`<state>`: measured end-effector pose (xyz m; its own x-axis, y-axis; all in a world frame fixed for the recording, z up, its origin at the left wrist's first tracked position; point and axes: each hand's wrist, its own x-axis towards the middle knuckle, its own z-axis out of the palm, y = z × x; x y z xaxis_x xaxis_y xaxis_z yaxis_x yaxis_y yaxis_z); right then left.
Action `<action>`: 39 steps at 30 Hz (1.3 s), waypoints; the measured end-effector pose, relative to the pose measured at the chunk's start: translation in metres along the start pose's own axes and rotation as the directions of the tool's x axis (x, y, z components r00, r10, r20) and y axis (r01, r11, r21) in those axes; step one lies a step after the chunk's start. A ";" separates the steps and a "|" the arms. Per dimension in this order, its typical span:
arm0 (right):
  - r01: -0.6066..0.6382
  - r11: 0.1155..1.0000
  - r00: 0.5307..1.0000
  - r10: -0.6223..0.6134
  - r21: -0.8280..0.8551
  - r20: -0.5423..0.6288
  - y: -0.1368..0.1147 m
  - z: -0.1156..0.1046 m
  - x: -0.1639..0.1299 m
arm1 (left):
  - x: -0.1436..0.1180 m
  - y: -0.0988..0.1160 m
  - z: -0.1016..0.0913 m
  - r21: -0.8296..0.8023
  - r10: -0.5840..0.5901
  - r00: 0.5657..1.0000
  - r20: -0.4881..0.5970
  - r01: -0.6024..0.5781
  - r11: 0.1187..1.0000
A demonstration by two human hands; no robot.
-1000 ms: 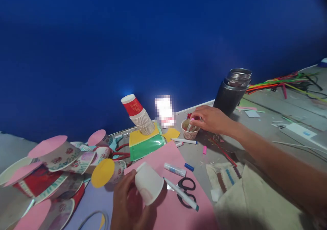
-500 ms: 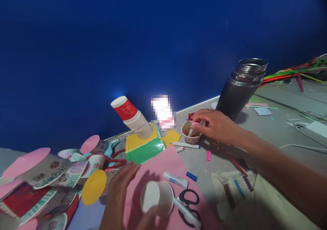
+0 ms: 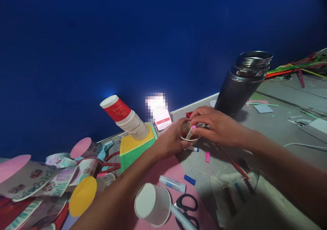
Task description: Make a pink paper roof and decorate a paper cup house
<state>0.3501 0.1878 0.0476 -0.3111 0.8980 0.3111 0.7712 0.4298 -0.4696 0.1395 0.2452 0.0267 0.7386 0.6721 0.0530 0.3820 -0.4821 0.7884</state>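
Note:
My left hand (image 3: 169,138) is wrapped round the side of a small paper cup (image 3: 183,134), whose inside looks stained reddish. In my right hand (image 3: 217,125) is a white marker with a pink end (image 3: 189,133); it slants down into the cup, and other pens there are partly hidden by my fingers. A loose pink cap (image 3: 207,157) lies on the table near the cup. Closer to me, a white paper cup (image 3: 155,206) rests on pink paper, beside a glue stick (image 3: 172,183), a blue cap (image 3: 189,179) and black-handled scissors (image 3: 187,202).
A tall stack of paper cups (image 3: 127,117) leans on yellow and green sheets. Behind the hands lies a lit phone (image 3: 163,121). An uncapped dark flask (image 3: 237,87) stands at the right. Decorated cups (image 3: 38,175) crowd the left, and cloth (image 3: 230,196) lies front right.
My left hand has moved away from the white cup, forward and right, and has taken hold of the small paper cup. My right hand stays with the marker in that cup.

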 end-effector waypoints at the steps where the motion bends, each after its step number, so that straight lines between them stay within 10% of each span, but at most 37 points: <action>1: 0.011 1.000 1.000 -0.011 0.004 -0.008 -0.001 -0.002 -0.001 | -0.003 0.002 0.001 0.008 -0.005 1.000 -0.007 0.005 1.000; 11: 0.209 0.976 0.959 -0.217 -0.065 -0.181 -0.026 -0.018 -0.015 | -0.035 0.011 -0.003 0.036 0.166 0.986 -0.031 -0.165 0.986; 20: 0.294 0.943 0.946 -0.311 -0.155 -0.093 -0.022 -0.002 -0.012 | -0.038 0.005 -0.002 -0.014 0.142 0.989 -0.032 -0.143 0.990; 31: 0.295 0.949 0.948 -0.306 -0.114 -0.091 -0.019 0.001 -0.012 | -0.038 -0.005 0.001 -0.025 0.136 0.988 -0.076 -0.138 0.990; 39: 0.071 0.997 0.997 -0.072 -0.041 -0.032 -0.016 -0.001 -0.011 | -0.035 -0.004 0.000 -0.034 0.136 0.989 -0.061 -0.139 0.990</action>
<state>0.3419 0.1708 0.0523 -0.3484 0.8612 0.3701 0.7695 0.4882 -0.4118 0.1118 0.2233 0.0216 0.7484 0.6332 0.1975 0.2571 -0.5515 0.7936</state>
